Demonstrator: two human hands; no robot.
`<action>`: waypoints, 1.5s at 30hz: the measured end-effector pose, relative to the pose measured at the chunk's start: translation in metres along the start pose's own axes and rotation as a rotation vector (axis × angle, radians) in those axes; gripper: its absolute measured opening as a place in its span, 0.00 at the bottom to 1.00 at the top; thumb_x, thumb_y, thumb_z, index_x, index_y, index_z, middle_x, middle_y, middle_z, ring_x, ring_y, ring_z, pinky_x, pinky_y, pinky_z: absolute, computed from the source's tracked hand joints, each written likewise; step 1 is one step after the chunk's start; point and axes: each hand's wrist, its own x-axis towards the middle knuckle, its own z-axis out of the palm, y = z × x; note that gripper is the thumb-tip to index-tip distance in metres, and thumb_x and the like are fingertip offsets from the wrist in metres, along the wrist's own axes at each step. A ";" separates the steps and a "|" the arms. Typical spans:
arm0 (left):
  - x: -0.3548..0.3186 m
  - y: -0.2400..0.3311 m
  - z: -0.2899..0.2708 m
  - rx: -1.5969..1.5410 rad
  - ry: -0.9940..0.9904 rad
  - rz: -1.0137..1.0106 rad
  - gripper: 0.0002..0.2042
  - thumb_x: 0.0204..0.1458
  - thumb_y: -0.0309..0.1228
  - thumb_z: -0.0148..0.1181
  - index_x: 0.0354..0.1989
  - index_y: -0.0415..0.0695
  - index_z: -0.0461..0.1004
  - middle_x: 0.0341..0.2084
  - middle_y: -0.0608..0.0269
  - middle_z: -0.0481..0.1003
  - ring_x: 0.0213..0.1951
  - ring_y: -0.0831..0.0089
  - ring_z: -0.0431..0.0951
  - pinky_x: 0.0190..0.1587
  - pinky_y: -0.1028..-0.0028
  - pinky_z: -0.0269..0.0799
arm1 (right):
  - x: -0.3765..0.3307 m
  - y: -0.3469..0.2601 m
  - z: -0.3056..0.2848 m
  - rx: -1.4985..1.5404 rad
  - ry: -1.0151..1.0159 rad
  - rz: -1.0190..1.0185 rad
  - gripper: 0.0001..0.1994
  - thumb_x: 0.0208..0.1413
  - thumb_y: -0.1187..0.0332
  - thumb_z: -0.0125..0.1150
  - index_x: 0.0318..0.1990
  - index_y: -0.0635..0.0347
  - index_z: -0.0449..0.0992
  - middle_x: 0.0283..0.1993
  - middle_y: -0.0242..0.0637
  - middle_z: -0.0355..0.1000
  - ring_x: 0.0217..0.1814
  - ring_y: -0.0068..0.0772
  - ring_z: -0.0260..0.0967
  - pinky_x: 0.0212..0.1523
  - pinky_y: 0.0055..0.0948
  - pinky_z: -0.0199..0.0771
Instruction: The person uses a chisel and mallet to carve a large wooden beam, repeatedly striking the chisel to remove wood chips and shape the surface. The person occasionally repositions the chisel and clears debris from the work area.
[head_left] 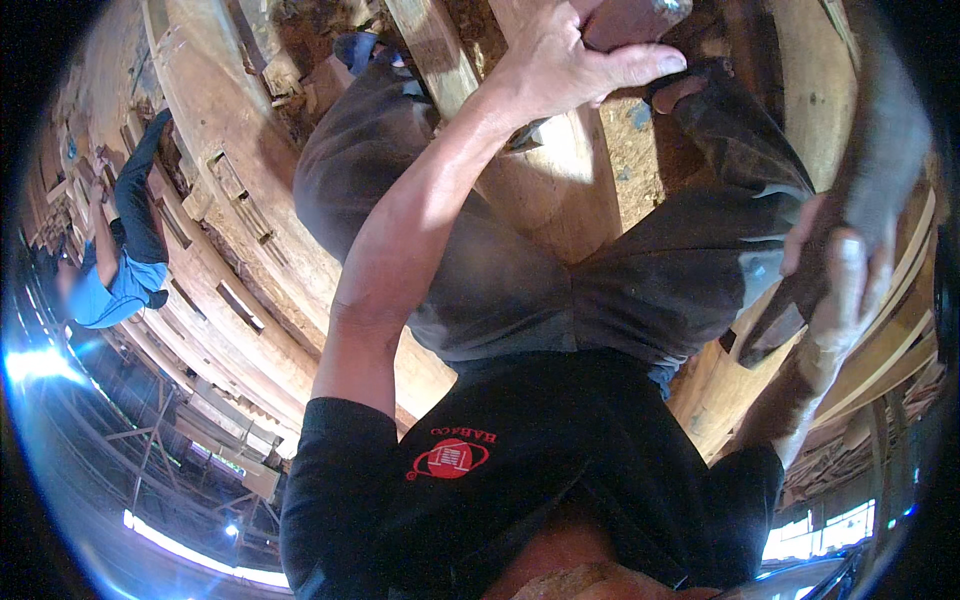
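My left hand (555, 65) is closed around a reddish-brown, rounded piece like a tool handle (635, 22), its thumb stretched along the side. The lower part of that piece is hidden by the hand. Below the wrist, a dark hollow (525, 135) shows in the pale timber beam (560, 200) between my legs. Out to the right, my right hand (850, 285) is raised and smeared by motion, its fingers wrapped round a dark, flat-sided tool (778, 328). A large grey blur covers the space beyond that hand, so the tool's full shape cannot be made out.
Long timbers (235, 240) with cut slots lie side by side on the left. Another person (125, 260) in a blue top is bent over at the far left. A narrower beam (435, 50) lies ahead, and wood chips (635, 165) cover the ground between timbers.
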 end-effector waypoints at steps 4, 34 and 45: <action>-0.018 -0.025 -0.001 0.132 0.053 0.056 0.22 0.50 0.45 0.77 0.46 0.42 0.80 0.28 0.64 0.81 0.30 0.80 0.79 0.35 0.71 0.77 | 0.009 -0.001 0.007 -0.276 -0.166 -0.048 0.40 0.49 0.64 0.72 0.70 0.69 0.64 0.63 0.52 0.73 0.68 0.43 0.68 0.69 0.39 0.65; 0.002 -0.038 -0.021 -0.016 0.136 -0.078 0.15 0.56 0.40 0.73 0.31 0.44 0.74 0.14 0.71 0.71 0.15 0.83 0.69 0.18 0.77 0.67 | 0.066 0.005 0.016 -0.312 -0.098 -0.195 0.27 0.64 0.56 0.64 0.64 0.63 0.71 0.44 0.46 0.80 0.46 0.39 0.79 0.48 0.34 0.77; -0.017 -0.039 -0.024 -0.159 0.057 -0.036 0.13 0.57 0.40 0.72 0.31 0.44 0.78 0.14 0.73 0.71 0.15 0.84 0.70 0.20 0.78 0.68 | 0.049 -0.016 -0.006 -0.439 -0.373 -0.181 0.26 0.59 0.52 0.70 0.55 0.65 0.76 0.40 0.43 0.76 0.38 0.38 0.76 0.38 0.30 0.76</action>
